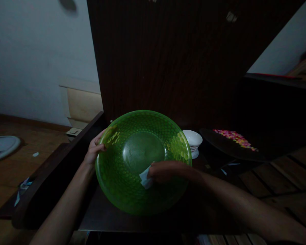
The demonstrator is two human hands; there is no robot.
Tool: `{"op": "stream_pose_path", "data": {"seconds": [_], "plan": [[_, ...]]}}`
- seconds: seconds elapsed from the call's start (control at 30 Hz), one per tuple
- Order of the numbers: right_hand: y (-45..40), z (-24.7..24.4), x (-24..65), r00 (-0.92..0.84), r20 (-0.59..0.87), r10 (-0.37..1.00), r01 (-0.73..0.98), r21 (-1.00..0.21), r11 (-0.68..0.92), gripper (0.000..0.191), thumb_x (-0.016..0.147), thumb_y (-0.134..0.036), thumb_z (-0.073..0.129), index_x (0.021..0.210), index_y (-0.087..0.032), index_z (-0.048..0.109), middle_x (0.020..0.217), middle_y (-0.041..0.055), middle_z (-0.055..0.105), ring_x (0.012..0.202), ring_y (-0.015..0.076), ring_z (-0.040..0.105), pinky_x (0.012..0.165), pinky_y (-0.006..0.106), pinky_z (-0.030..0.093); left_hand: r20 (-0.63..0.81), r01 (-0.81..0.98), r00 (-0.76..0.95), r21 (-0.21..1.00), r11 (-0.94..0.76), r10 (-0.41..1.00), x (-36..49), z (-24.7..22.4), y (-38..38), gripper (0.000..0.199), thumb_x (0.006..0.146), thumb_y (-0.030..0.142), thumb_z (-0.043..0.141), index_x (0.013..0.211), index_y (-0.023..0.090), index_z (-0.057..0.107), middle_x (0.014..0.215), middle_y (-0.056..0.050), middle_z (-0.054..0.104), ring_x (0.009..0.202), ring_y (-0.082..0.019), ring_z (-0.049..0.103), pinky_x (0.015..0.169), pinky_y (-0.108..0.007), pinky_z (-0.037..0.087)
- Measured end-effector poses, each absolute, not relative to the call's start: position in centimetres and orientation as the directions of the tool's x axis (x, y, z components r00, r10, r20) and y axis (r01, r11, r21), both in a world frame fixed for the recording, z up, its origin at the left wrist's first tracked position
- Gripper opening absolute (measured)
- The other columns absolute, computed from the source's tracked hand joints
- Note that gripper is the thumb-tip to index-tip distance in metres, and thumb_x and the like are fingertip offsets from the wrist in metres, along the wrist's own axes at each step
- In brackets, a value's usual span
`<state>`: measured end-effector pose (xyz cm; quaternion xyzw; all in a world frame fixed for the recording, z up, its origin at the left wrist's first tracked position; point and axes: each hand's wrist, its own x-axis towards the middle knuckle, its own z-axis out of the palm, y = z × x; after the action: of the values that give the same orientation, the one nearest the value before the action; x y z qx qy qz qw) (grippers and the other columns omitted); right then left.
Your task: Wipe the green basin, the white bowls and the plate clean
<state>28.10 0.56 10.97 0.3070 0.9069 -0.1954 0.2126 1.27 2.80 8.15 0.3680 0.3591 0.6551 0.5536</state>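
A round green plastic basin [142, 146] with a honeycomb-patterned wall is tilted toward me above a dark wooden table. My left hand [94, 148] is closed on its left rim, the thumb inside and the other fingers hidden behind the wall. Inside the basin, near the lower right of its bottom, my right hand [162, 171] grips a crumpled white tissue [146, 178]. The tissue appears to touch the inner wall. Just behind the basin's right rim stands a white footed bowl [193, 139], partly covered by the basin.
A dark tray [219, 144] with pink and yellow pieces lies at the right. A dark wooden panel [168, 61] rises behind the table. At the left are a dark wooden armrest [58, 163] and, beyond it, a white basin [5, 146] on the floor.
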Motion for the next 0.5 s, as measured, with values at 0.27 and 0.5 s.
{"op": "stream_pose_path", "data": {"seconds": [0.27, 0.5], "plan": [[4.5, 16.6, 28.5, -0.464, 0.038, 0.885, 0.881, -0.089, 0.465, 0.033, 0.102, -0.023, 0.039, 0.097, -0.012, 0.070, 0.090, 0.0119, 0.074, 0.078, 0.0183, 0.066, 0.068, 0.027, 0.042, 0.112, -0.438, -0.099, 0.887, -0.144, 0.989, 1.2, 8.1, 2.9, 0.077, 0.043, 0.009, 0.061, 0.119, 0.019, 0.071, 0.107, -0.006, 0.077, 0.096, -0.029, 0.069, 0.069, -0.029, 0.056], [6.5, 12.1, 25.0, -0.580, 0.177, 0.795, 0.803, -0.039, 0.594, 0.060, 0.082, 0.004, 0.039, 0.142, -0.004, 0.046, 0.152, 0.0215, 0.044, 0.142, 0.0268, 0.041, 0.109, 0.040, 0.043, 0.116, -0.450, -0.088, 0.882, -0.143, 0.989, 1.1, 7.7, 3.1, 0.080, 0.044, 0.010, 0.060, 0.122, 0.017, 0.069, 0.102, -0.008, 0.077, 0.090, -0.028, 0.069, 0.065, -0.028, 0.055]]}}
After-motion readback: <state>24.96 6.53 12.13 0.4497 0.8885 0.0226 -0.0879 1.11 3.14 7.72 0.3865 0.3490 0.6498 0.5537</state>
